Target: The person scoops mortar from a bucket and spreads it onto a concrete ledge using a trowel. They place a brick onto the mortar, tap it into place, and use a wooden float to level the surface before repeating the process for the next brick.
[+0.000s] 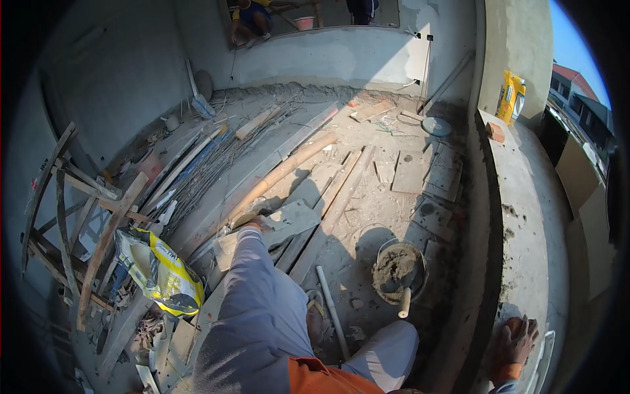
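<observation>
My left hand [258, 223], at the end of a long grey sleeve, reaches down to a flat grey board [292, 222] lying over wooden beams. It touches or is very near the board's left part; its fingers are too hidden to show a grip. My right hand [516, 341] rests on top of the low wall [525, 262] with its fingers apart. A reddish lump shows by its fingers, and I cannot tell what it is. Between my hands stands a bucket [425, 279] of wet grey mortar [398, 264]. A trowel's wooden handle [405, 303] sticks out over its near rim.
A yellow-and-grey sack [161, 272] and a wooden trestle [108, 236] stand at left. A bamboo pole [282, 172], beams and thin rods cover the floor. A pale pipe [333, 312] lies near my legs. Another sack [510, 98] and a brick [495, 132] sit on the wall. People appear through the opening [315, 16].
</observation>
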A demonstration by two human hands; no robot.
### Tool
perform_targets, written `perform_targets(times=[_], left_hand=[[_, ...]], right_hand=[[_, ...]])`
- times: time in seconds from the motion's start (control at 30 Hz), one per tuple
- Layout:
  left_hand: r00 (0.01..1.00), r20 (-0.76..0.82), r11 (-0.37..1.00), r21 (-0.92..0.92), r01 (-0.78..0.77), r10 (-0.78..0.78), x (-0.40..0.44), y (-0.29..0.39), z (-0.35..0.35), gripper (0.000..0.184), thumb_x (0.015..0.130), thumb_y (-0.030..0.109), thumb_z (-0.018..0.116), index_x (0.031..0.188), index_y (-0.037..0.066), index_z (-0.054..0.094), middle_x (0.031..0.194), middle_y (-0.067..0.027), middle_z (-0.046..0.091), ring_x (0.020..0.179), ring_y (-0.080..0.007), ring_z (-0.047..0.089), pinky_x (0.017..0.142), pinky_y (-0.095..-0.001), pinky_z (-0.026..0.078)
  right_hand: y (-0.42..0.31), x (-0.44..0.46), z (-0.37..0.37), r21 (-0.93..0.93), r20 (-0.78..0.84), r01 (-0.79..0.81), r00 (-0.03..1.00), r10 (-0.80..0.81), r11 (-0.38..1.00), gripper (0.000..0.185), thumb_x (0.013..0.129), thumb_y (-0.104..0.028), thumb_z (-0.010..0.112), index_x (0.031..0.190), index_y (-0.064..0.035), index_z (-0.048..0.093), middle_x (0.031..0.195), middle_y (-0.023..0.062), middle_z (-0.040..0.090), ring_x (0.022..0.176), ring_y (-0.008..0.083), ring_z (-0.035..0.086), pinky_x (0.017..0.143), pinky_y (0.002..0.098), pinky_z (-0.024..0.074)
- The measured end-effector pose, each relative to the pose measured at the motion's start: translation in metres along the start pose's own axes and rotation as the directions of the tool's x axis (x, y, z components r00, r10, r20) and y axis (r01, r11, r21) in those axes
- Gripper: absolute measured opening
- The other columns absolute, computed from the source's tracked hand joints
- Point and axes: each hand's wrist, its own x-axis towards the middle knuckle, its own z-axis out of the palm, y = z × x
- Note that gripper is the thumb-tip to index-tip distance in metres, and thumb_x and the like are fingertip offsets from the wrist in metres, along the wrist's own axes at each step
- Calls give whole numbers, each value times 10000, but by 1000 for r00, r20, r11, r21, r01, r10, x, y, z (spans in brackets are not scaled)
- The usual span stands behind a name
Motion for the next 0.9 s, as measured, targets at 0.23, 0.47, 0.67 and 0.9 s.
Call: perform_targets(times=[0.23,0.47,0.67,0.9], left_hand=[[1000,17,999,-26,23,-22,-8,4,-6,622,659,276,784,1216,98,572,1237,-158,569,1152,-300,539,985,-379,417],[996,-66,995,87,56,-51,-24,15,-11,666,657,270,781,1255,105,538,1288,-159,529,1195,-305,505,1010,-384,399],[988,-145,984,156,85,-62,-26,18,-15,698,656,266,778,1282,110,513,1325,-159,501,1226,-308,480,1027,-388,386],[993,31,981,163,104,-110,-43,30,-31,816,657,280,775,1365,108,409,1402,-157,419,1295,-309,404,1079,-391,339]], right_hand=[[12,4,16,-11,-72,43,996,-44,999,679,739,-353,680,1330,-113,448,1424,167,349,1304,386,313,978,588,336],[6,1,11,-18,-54,34,998,-35,999,672,746,-348,674,1331,-107,446,1420,173,353,1300,392,316,981,583,336],[11,3,15,-13,-82,84,993,-84,996,658,754,-350,663,1323,-97,449,1406,172,364,1292,396,321,983,570,342],[0,-1,6,1,-52,20,998,-20,1000,600,802,-328,623,1330,-99,455,1425,142,363,1318,354,315,1026,560,290]])
